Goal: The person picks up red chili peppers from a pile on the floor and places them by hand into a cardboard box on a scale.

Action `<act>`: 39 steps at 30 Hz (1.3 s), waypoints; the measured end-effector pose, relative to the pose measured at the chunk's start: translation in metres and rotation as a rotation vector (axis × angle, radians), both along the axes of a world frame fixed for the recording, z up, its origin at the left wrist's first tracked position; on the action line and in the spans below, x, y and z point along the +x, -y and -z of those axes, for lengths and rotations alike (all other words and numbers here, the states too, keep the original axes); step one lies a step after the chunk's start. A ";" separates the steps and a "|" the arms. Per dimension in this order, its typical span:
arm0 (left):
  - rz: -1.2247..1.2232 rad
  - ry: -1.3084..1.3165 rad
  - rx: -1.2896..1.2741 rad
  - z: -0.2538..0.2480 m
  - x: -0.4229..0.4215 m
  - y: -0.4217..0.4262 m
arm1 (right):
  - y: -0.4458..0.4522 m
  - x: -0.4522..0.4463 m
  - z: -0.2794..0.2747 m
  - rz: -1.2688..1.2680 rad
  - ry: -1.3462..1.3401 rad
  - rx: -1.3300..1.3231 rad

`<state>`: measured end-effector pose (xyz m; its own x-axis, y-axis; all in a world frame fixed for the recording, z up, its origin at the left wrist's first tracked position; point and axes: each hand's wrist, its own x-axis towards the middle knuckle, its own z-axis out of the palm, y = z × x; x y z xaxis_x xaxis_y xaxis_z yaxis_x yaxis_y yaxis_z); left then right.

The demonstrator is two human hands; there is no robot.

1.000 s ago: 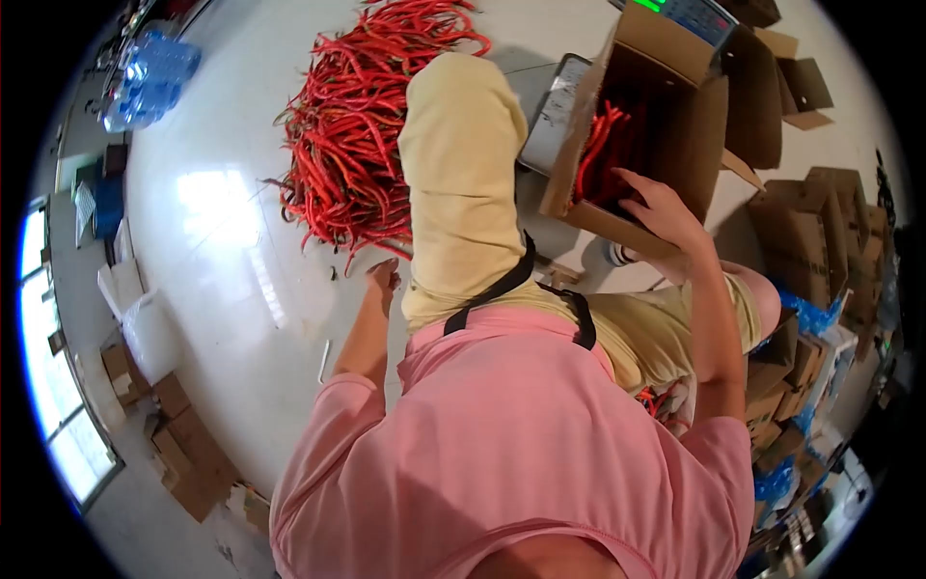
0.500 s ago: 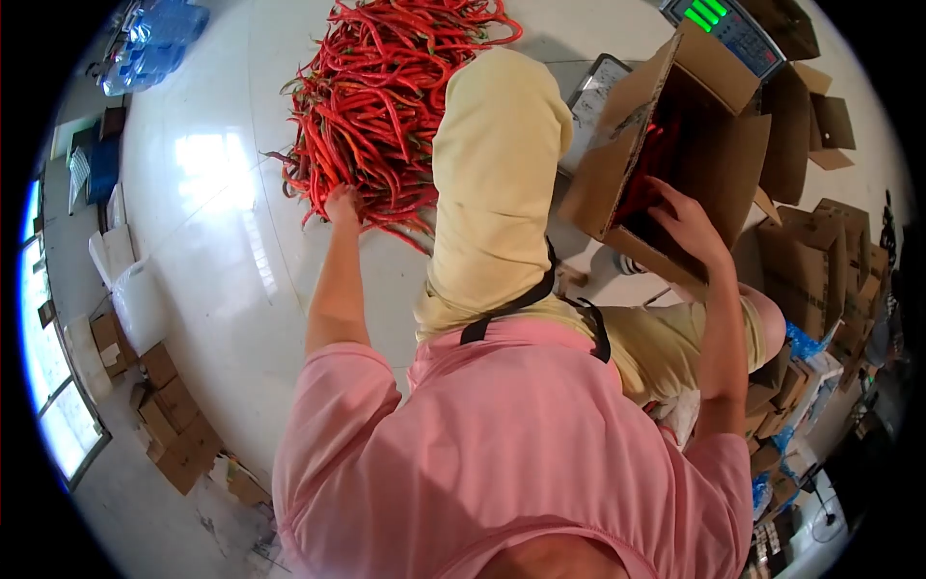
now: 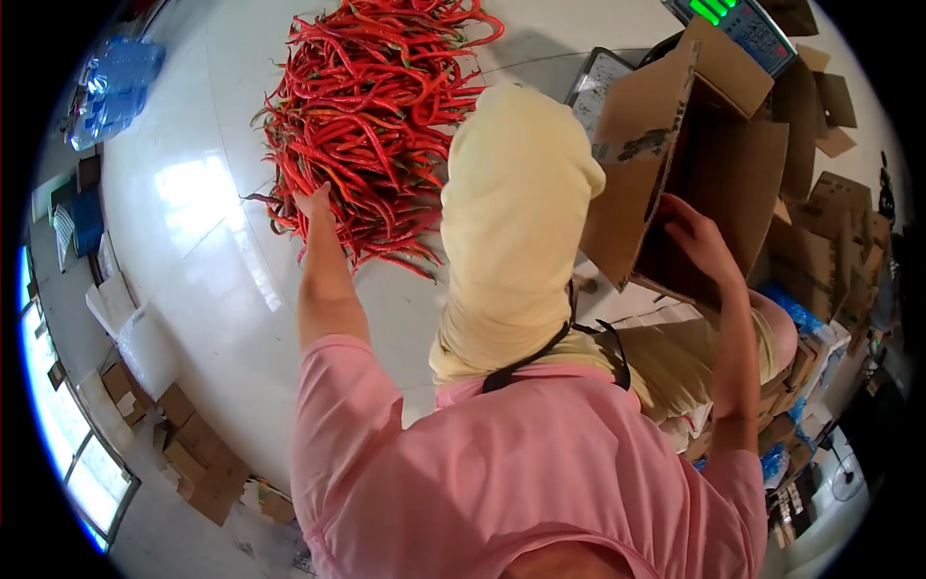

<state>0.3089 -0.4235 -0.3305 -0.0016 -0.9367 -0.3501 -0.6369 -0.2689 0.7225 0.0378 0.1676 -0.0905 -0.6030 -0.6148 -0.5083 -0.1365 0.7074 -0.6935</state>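
A heap of long red chili peppers (image 3: 371, 125) with some green stems lies on the pale floor, in front of me to the left. My left hand (image 3: 313, 200) reaches into the heap's lower left edge, thumb apart from the fingers, touching the peppers; its fingertips are partly hidden among them. On the right, a cardboard carton (image 3: 632, 164) stands tilted with flaps spread, its mouth towards me. My right hand (image 3: 699, 236) is in that mouth at the near edge, fingers loosely bent and apart. The carton's inside is dark, and its contents cannot be made out.
My raised knee (image 3: 521, 174) in pale yellow cloth stands between heap and carton. Behind the carton are a scale platform (image 3: 598, 82) and its green-lit display (image 3: 738, 29). More cartons (image 3: 810, 251) stand at right. Blue-tinted plastic bottles (image 3: 121, 87) are far left.
The view has shifted, so the heap sits lower and further left. My left hand reaches further into the heap. Red peppers seen in the carton before are now out of sight.
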 end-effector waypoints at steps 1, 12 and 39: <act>-0.024 0.039 -0.024 0.004 -0.002 0.000 | -0.001 0.001 0.001 0.019 0.001 -0.009; -0.055 0.458 -0.015 -0.006 -0.036 -0.009 | -0.001 0.004 0.002 0.145 0.051 0.049; 0.491 -1.711 0.105 -0.424 -0.135 -0.132 | 0.011 -0.010 -0.097 0.280 -0.132 -0.669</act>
<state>0.1741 -0.2913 0.0931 -0.6375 -0.7142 0.2891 0.7044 -0.3882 0.5942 0.0274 0.1566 0.0066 -0.8130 -0.5822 0.0089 -0.1251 0.1596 -0.9792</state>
